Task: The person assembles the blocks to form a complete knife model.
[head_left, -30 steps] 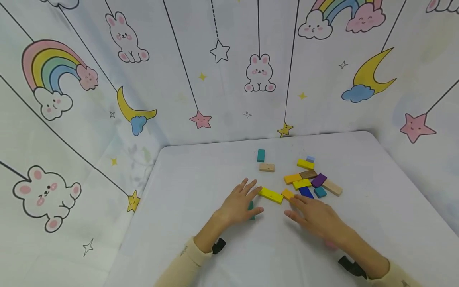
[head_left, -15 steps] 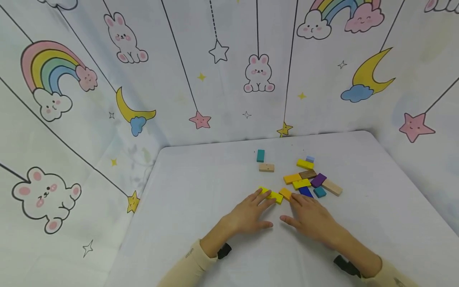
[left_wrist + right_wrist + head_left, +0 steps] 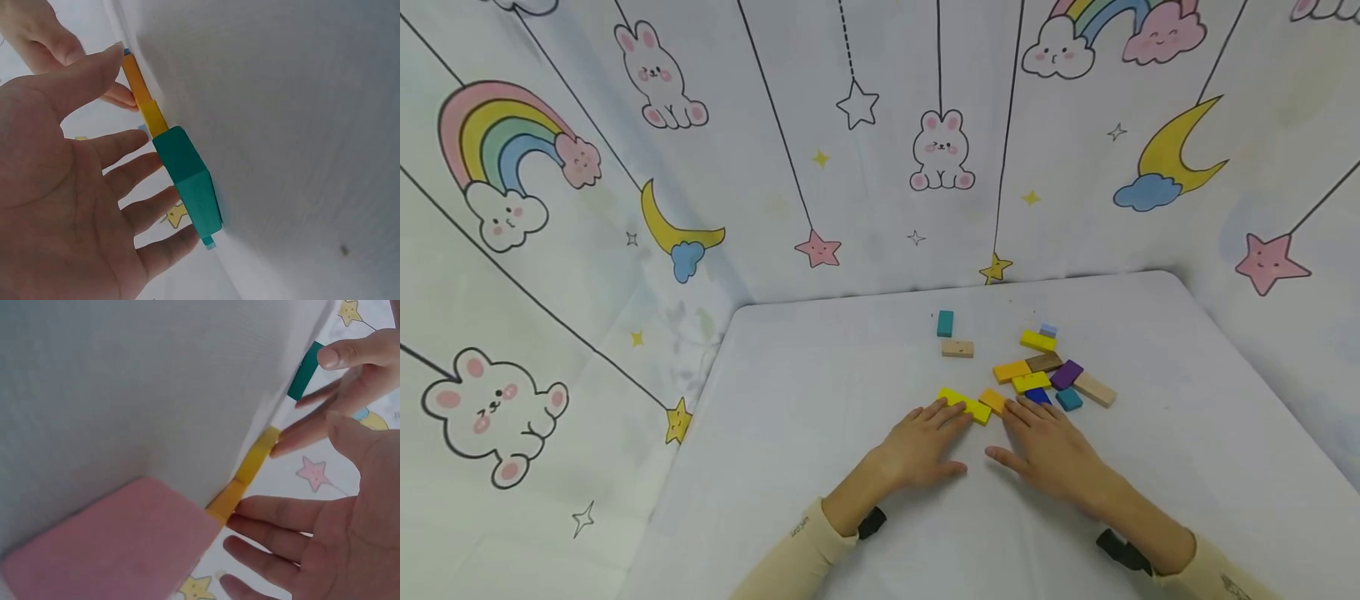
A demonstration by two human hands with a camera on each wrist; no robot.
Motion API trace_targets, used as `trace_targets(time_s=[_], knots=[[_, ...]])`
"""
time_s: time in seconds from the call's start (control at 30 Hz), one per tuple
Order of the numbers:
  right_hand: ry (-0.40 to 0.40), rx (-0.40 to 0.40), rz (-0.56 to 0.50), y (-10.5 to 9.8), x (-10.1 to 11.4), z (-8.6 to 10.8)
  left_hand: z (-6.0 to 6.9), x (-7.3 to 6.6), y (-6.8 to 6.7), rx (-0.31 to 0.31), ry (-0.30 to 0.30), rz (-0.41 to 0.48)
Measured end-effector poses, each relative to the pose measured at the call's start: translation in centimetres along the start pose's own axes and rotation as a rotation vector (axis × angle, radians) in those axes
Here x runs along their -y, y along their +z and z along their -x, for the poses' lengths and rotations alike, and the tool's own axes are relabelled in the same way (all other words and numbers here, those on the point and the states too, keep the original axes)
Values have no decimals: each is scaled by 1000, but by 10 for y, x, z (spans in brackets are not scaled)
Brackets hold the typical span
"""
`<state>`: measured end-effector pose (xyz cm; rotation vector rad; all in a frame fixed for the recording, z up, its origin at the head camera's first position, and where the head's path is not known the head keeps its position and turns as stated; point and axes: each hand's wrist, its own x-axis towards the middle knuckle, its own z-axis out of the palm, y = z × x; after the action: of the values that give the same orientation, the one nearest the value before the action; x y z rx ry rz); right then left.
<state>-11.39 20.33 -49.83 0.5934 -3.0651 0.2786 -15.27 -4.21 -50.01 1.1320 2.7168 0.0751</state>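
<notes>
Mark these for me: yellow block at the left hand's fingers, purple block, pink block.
Yellow block (image 3: 978, 411): head view, top face, uncovered right end.
Purple block (image 3: 1067, 374): head view, middle of top face.
Pink block (image 3: 112, 542): right wrist view, broad face.

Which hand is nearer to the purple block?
Right: the right hand lies just short of the purple block; the left hand is farther left, by the long yellow block.

Free tabletop (image 3: 790, 392) leftward, clustered blocks (image 3: 1032, 382) right
</notes>
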Motion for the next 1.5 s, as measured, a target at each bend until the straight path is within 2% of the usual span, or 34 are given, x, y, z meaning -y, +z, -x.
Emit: trace_targets(time_s=[0.2,0.33,0.43,0.73,1.07,1.27,1.5], knots=[[28,43,6,1,3,-2,2,2,-1,9,-56,-30],[26,85,4,0,5,-4,6,4,-3,10,-82,-39],[12,87,12,0,8,-5,9,7,-5,6,-100,-48],[-34,79,54,1,20,-8,11,13,-5,-10,-132,-37],[-2,157,103,3,35,-15,15,22,-2,-22,-192,23],[-24,154,113,6,35,-20,20,28,-6,-40,-222,84],[-63,116,115,6,35,-26,21,33,-6,-47,-238,70]])
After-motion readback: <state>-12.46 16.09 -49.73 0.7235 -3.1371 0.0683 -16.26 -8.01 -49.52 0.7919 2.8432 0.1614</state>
